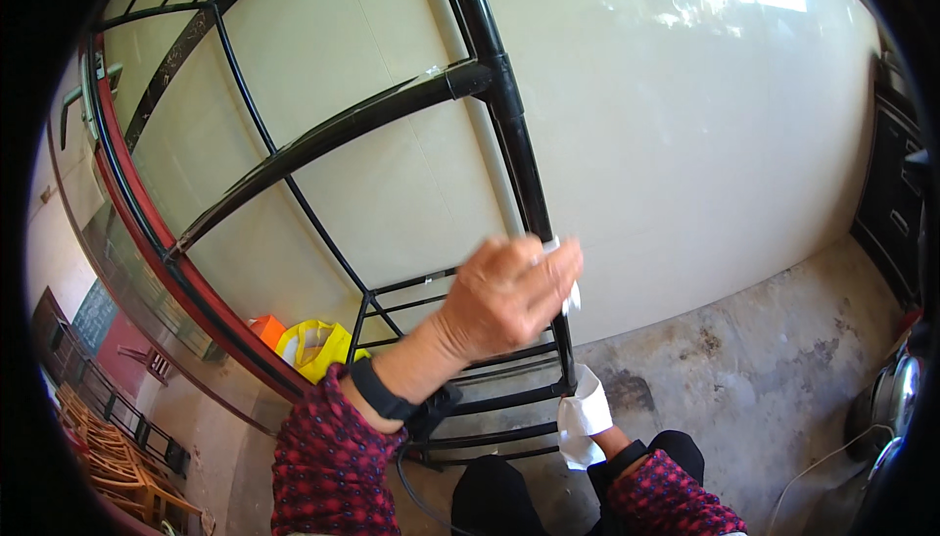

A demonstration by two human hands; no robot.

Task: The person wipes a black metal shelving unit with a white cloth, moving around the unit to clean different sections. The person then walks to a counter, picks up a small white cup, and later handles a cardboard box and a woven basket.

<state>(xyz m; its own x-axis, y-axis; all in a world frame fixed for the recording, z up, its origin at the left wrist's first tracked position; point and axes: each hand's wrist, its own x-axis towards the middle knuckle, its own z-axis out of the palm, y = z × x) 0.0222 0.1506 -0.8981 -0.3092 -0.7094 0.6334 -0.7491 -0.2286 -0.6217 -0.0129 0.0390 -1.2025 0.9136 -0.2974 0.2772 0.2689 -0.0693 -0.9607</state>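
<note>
A black metal rack (514,132) with tubular posts and rungs stands against a pale wall. My left hand (507,290) is closed around its front post, with a piece of white paper or cloth (574,297) showing at the fingers. Lower down, my right hand (609,439) is mostly covered by a white sheet of paper or cloth (587,404) beside the bottom of the same post. The fingers of that hand are hidden. Both wrists wear black bands, below patterned red sleeves.
A yellow bag (316,349) and an orange box (266,330) sit behind the rack at the left. A red-framed glass door (198,294) is beside them. At the right are a black drawer cabinet (892,191), shiny metal pots (899,389) and a thin cable (808,455).
</note>
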